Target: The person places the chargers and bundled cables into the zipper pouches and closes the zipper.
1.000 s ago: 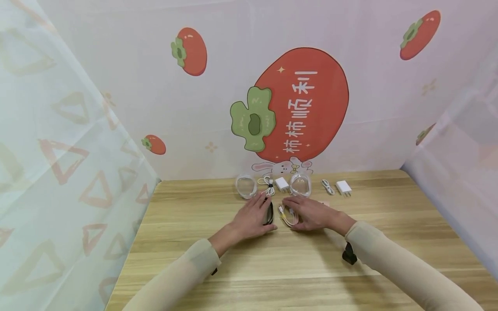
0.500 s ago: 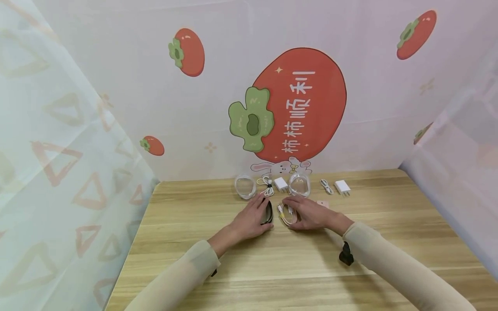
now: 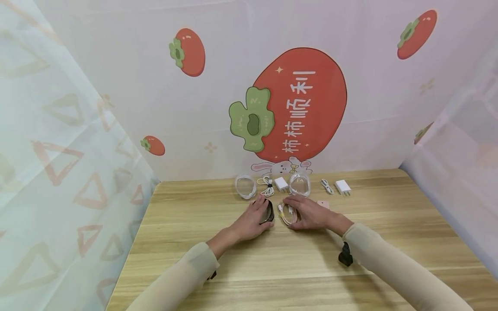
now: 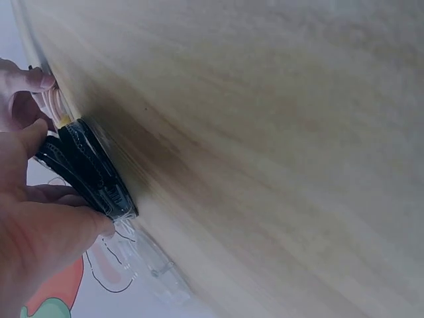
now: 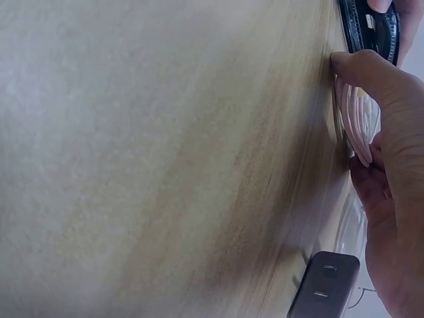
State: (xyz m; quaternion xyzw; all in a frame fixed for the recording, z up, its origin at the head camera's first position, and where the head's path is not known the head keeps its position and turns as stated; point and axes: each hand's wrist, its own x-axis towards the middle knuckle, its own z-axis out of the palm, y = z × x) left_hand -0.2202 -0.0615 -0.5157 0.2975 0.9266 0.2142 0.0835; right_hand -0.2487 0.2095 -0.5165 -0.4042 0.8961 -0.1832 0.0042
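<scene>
Near the back of the wooden table, my left hand (image 3: 250,220) holds a black coiled cable (image 3: 269,212), thumb at its near side and fingers at its far side. The left wrist view has the black coil (image 4: 96,169) standing out between thumb and fingertips, close over the wood. My right hand (image 3: 311,214) pinches a pale pink coiled cable (image 3: 288,215) with a yellow tie, its white plugs towards the left. In the right wrist view, thumb and fingertips grip opposite ends of the pink coil (image 5: 356,122). The two coils lie side by side, a narrow gap between them.
Behind the hands stand a clear-wrapped coil (image 3: 245,186), a white cable with a black tie (image 3: 267,185), a white charger (image 3: 281,184), another clear-wrapped coil (image 3: 300,185), a small white cable (image 3: 327,186) and a second white charger (image 3: 343,187). A pink block (image 3: 323,204) sits beside the right hand.
My left thumb has drawn in slightly at the near side of the black coil. The right hand stays around the pink cable, and the view has shifted a little.
</scene>
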